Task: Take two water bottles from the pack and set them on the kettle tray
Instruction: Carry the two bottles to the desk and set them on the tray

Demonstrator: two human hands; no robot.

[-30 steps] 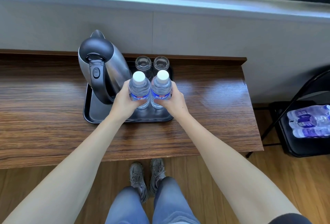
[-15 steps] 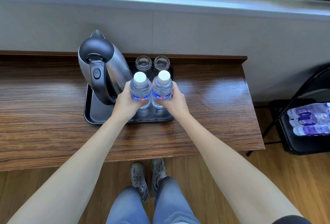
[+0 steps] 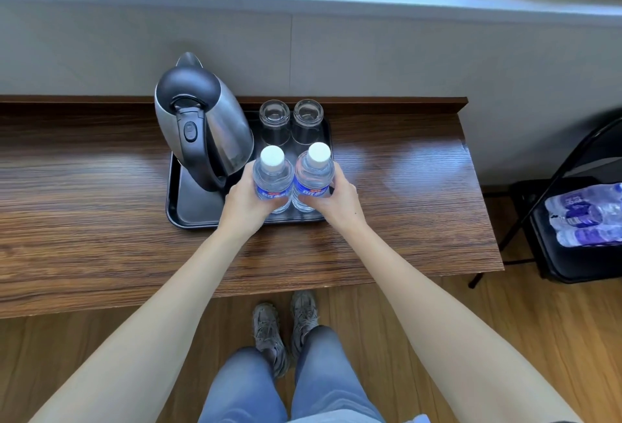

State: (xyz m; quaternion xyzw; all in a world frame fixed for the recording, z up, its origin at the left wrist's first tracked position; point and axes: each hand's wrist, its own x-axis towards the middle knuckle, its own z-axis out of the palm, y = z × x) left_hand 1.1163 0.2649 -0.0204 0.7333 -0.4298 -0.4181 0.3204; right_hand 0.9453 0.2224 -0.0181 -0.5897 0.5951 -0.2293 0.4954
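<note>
Two clear water bottles with white caps and blue labels stand upright side by side on the front right part of the black kettle tray (image 3: pixel 198 217). My left hand (image 3: pixel 243 202) grips the left bottle (image 3: pixel 272 180) around its lower half. My right hand (image 3: pixel 336 198) grips the right bottle (image 3: pixel 314 176) the same way. The bottles nearly touch each other. Their bases are hidden by my fingers. The pack of bottles (image 3: pixel 587 215) lies on a black chair at the far right.
A steel kettle (image 3: pixel 202 126) with a black handle fills the tray's left side. Two upturned glasses (image 3: pixel 291 119) stand at the tray's back right, just behind the bottles. The tray sits on a wooden shelf (image 3: pixel 84 193) against the wall. My feet are on the wooden floor below.
Both hands with the bottles have barely shifted; the bottles stay side by side over the tray's front right part, perhaps slightly lower.
</note>
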